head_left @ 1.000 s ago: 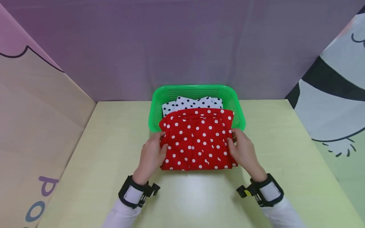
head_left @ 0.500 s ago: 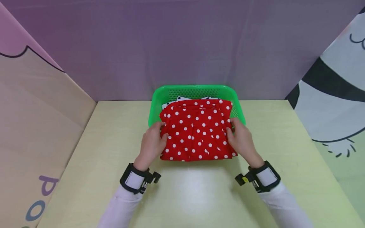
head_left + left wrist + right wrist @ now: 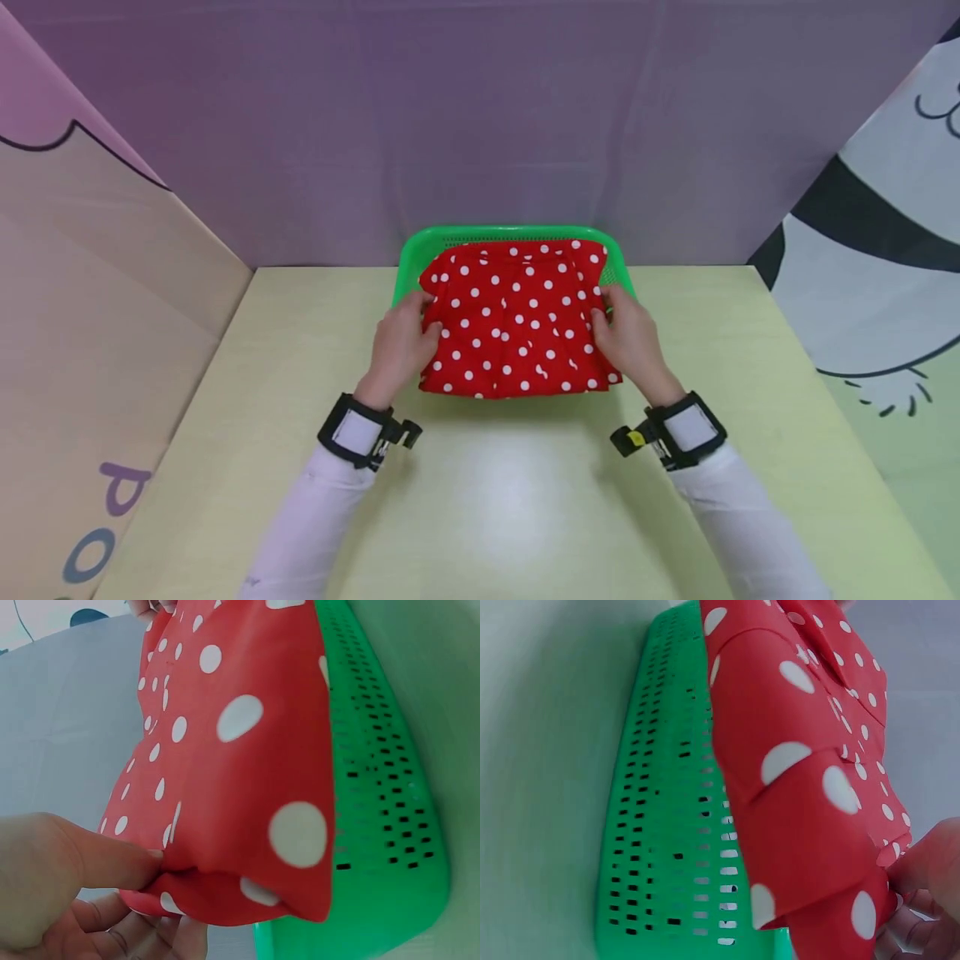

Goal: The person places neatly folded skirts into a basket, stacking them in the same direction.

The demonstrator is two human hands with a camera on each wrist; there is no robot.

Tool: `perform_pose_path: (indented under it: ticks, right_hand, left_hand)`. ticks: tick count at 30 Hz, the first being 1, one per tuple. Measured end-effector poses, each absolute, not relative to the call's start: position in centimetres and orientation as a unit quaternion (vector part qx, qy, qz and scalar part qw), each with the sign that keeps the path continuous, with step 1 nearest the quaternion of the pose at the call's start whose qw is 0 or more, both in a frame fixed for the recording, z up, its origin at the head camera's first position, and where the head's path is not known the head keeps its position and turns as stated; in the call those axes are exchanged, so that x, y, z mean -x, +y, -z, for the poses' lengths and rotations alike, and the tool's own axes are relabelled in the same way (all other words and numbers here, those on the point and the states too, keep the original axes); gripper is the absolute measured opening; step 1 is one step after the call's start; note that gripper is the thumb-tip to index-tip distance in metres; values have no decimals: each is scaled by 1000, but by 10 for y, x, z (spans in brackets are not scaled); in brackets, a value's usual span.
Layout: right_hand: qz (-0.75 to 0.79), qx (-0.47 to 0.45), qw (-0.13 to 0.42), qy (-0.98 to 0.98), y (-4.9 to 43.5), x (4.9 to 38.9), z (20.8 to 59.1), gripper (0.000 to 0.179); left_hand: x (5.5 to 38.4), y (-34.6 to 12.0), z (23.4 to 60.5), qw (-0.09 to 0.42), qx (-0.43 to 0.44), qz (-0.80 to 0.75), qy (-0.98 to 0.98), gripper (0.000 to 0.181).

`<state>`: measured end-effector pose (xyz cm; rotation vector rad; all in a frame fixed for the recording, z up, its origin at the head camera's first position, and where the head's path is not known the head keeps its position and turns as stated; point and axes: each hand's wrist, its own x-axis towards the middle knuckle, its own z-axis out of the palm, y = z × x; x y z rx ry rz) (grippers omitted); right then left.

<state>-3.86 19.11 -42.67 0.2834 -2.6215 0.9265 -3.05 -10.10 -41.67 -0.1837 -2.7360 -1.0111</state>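
A folded red cloth with white dots [image 3: 517, 325] is held level between my two hands, over the green perforated basket [image 3: 423, 246]. Its near edge juts out past the basket toward me. My left hand [image 3: 401, 342] pinches the left edge; in the left wrist view the thumb [image 3: 112, 859] lies on top and the fingers curl beneath. On the other side my right hand [image 3: 632, 337] pinches the right edge, its thumb [image 3: 930, 859] partly seen in the right wrist view. The white cloth with black dots in the basket is now hidden under the red one.
The basket stands on a pale wooden table [image 3: 510, 500], against a purple backdrop [image 3: 495, 125] at the back. Printed side panels rise at the left [image 3: 97, 292] and right [image 3: 885, 250]. Each wrist wears a black strap with a small camera.
Both hands have carried the red dotted cloth forward, away from me, farther over the basket. The white dotted cloth, visible earlier, has become covered. The grip on both edges stays the same.
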Motion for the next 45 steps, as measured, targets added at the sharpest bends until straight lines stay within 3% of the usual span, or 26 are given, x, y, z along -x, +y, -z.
perform_pose_path:
  ticks: [20,29,45]
  right_hand:
    - [-294,-101,177,-934,197,77,404,30]
    - [-289,-104,181,-934,195,92,395,28]
    - [-263,-72,105,-956,191,112,404,29]
  left_hand:
    - [75,-93,382,65,70,319,-943,47]
    - [93,-90,376,67,61,308,-947,44]
    - [114,-88,385,25,50,279,-959,38]
